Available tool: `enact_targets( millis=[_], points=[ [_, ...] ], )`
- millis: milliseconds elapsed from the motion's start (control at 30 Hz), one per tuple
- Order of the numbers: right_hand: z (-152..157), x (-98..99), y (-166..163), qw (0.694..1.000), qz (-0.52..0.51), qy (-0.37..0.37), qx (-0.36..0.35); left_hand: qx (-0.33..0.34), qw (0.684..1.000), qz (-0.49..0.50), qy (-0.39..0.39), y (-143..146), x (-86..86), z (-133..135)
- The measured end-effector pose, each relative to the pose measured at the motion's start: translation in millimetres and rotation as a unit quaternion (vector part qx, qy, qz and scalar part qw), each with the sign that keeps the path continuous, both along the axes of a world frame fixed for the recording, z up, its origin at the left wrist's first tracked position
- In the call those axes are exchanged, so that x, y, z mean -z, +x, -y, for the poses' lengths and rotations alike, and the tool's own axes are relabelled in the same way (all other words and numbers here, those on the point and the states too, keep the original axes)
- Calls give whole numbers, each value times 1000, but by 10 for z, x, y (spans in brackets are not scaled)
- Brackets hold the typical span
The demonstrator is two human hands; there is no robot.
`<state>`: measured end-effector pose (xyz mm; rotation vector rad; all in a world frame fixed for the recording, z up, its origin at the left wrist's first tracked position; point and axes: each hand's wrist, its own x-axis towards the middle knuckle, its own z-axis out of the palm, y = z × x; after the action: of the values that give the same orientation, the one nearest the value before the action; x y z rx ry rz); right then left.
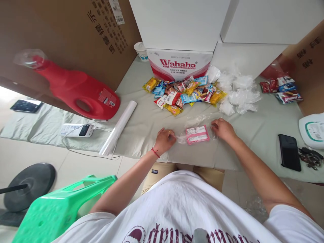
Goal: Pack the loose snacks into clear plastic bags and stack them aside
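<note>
A pink and white packet (197,134) lies on the cloth-covered table inside or on a clear plastic bag (201,119). To its left, my left hand (165,139) is closed in a pinch on the bag's edge, a red string around the wrist. On the packet's other side, my right hand (223,129) has its fingers pressed together on the clear plastic. Beyond the hands is a heap of small wrapped snacks (181,94). Beside that heap sits a pile of crumpled clear plastic bags (238,89).
A white and red carton (179,64) stands at the back. Leftward are a red jug (83,89), a plastic roll (118,128) and a power strip (77,130). A phone (289,152), keys (311,157), a white bottle (312,130) and more snack packs (288,89) lie right.
</note>
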<state>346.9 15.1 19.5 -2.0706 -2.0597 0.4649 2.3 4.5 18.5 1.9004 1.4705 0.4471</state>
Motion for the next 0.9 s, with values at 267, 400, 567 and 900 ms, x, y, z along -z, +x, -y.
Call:
enact_targets(
  millis=[267,400,567,900],
  points=[
    [430,-463,-429,941,32,337,-21,-57,997,-53,4,86,-128,56],
    [813,-331,-813,941,-44,288,-171,-69,996,-61,-3,89,-153,82],
    [769,-29,-1031,959,-3,213,-187,-65,997,-17,-28,-5,-169,137],
    [713,-21,-1092,965,50,176,-189,-81,995,-28,46,541,-612,-145]
  ],
)
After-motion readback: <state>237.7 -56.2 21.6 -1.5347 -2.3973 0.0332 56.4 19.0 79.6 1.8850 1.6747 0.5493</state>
